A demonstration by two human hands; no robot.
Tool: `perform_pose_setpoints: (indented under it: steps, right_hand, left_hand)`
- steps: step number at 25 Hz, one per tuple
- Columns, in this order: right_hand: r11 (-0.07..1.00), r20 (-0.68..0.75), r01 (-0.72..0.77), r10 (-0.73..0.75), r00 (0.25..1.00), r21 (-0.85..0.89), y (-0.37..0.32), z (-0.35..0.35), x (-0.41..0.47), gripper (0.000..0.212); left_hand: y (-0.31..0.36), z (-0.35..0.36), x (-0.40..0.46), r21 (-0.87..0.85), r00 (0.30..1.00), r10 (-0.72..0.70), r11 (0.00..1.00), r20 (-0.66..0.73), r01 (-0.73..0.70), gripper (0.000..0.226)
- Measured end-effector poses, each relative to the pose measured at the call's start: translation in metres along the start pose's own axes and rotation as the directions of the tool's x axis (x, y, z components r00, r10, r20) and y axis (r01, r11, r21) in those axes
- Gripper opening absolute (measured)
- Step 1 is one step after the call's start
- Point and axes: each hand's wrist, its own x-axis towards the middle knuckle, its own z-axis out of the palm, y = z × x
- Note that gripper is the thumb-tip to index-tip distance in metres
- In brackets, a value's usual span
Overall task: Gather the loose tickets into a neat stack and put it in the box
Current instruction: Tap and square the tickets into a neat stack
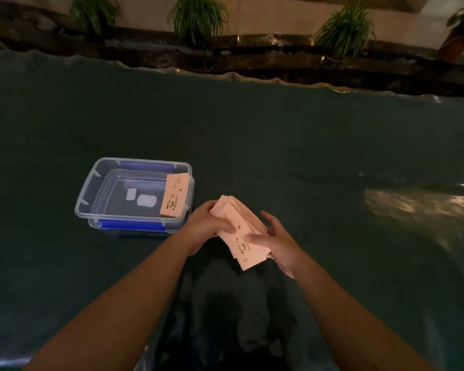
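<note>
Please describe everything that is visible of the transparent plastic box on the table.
The box is a shallow rectangular container of clear plastic with rounded corners and blue clips along its near and far long sides. It has no lid on and stands flat on the dark green table cover, ahead and to the left of the hands. Inside, one pink stack of tickets lies against its right wall. Two pale patches show on its floor; what they are cannot be told. Neither hand touches it.
</note>
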Motion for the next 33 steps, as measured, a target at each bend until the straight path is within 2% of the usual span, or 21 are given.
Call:
perform_pose_setpoints:
  steps: [3, 5, 7, 9, 11, 15, 19, 22, 26, 28, 30, 31, 33]
  right_hand:
    - [0.993, 0.086, 0.004, 0.006, 0.996, -0.114, -0.003, 0.003, -0.011, 0.094]
    - [0.987, 0.130, -0.004, 0.025, 0.991, -0.163, -0.008, 0.010, -0.016, 0.085]
    - [0.987, 0.137, -0.021, 0.043, 0.990, -0.159, -0.007, 0.016, -0.018, 0.075]
    - [0.987, 0.118, -0.033, 0.052, 0.992, -0.160, -0.005, 0.022, -0.018, 0.067]
    - [0.982, 0.138, -0.004, 0.031, 0.990, -0.188, -0.005, 0.025, -0.018, 0.070]
    - [0.957, 0.195, 0.151, -0.104, 0.975, -0.246, -0.009, 0.033, -0.014, 0.088]
    - [0.925, 0.108, 0.281, -0.261, 0.959, -0.256, -0.009, 0.043, -0.012, 0.089]
    - [0.903, 0.066, 0.298, -0.292, 0.954, -0.310, -0.007, 0.049, -0.014, 0.087]
    - [0.913, 0.024, 0.256, -0.263, 0.965, -0.318, 0.008, 0.054, -0.017, 0.087]
    - [0.915, 0.048, 0.238, -0.236, 0.971, -0.324, 0.010, 0.053, -0.019, 0.095]
    - [0.897, 0.106, 0.256, -0.233, 0.967, -0.362, 0.008, 0.054, -0.022, 0.113]
    - [0.885, 0.128, 0.264, -0.232, 0.964, -0.384, 0.007, 0.055, -0.023, 0.122]
    - [0.877, 0.129, 0.253, -0.219, 0.967, -0.407, 0.004, 0.061, -0.023, 0.126]
  left_hand:
    - [-0.004, 0.007, -0.014, -0.113, 0.998, 0.052, 0.992, -0.033, -0.056, 0.077]
    - [-0.010, 0.016, -0.023, -0.246, 0.998, 0.012, 0.969, -0.058, -0.026, 0.065]
    - [-0.015, 0.025, -0.032, -0.285, 0.997, -0.074, 0.957, -0.039, 0.060, 0.051]
    - [-0.019, 0.027, -0.039, -0.238, 0.991, -0.130, 0.963, 0.015, 0.130, 0.046]
    - [-0.020, 0.021, -0.043, -0.154, 0.991, -0.104, 0.981, 0.088, 0.117, 0.052]
    - [-0.016, 0.010, -0.044, 0.136, 0.991, 0.037, 0.989, 0.128, -0.055, 0.089]
    - [-0.016, 0.007, -0.037, 0.296, 0.964, 0.223, 0.920, 0.145, -0.257, 0.099]
    - [-0.022, 0.005, -0.030, 0.350, 0.950, 0.269, 0.884, 0.161, -0.310, 0.102]
    - [-0.041, 0.002, -0.021, 0.370, 0.942, 0.275, 0.869, 0.192, -0.329, 0.108]
    - [-0.048, -0.002, -0.018, 0.378, 0.933, 0.276, 0.858, 0.232, -0.348, 0.125]
    - [-0.053, -0.008, -0.016, 0.402, 0.927, 0.262, 0.844, 0.269, -0.356, 0.137]
    - [-0.054, -0.009, -0.015, 0.415, 0.926, 0.257, 0.838, 0.276, -0.356, 0.141]
    - [-0.055, -0.009, -0.014, 0.442, 0.928, 0.264, 0.822, 0.264, -0.360, 0.140]
